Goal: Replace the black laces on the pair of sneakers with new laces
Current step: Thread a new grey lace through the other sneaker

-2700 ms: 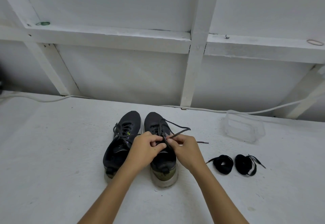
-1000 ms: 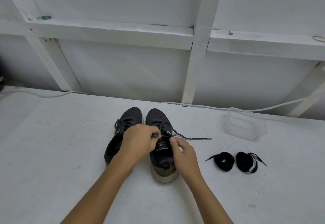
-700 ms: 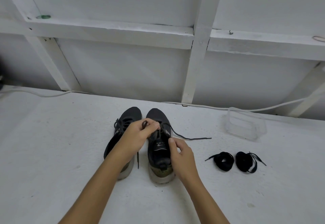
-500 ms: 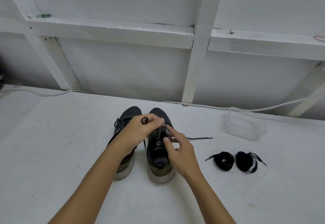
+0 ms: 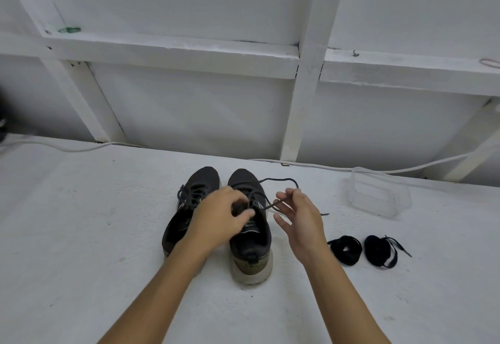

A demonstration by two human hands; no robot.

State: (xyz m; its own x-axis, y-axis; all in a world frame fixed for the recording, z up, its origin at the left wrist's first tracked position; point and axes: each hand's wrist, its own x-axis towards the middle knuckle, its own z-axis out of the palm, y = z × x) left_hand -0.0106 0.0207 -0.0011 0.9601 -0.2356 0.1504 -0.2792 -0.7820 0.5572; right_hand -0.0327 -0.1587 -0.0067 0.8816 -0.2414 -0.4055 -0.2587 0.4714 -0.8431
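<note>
Two dark sneakers sat side by side at frame centre on the white surface (image 5: 81, 235), toes pointing up-frame. My left hand (image 5: 219, 222) rested over the tongue area of the right-hand sneaker (image 5: 250, 235), fingers curled onto its lacing; can't tell if they actually pinched a lace. My right hand (image 5: 300, 222) was just right of that shoe, thumb and forefinger pinching the old black lace (image 5: 276, 180), other fingers loosely spread. That lace ran from the eyelets to my pinch and looped up-frame above it; its free tip lay on the surface right of my hand. Left-hand sneaker (image 5: 189, 208) was fully laced, partly hidden by my left wrist. Two coiled new black laces (image 5: 347, 250) (image 5: 380, 250) lay lower right, near each other, apart from the shoes. Clear plastic container (image 5: 378, 195) sat up-frame of them.
</note>
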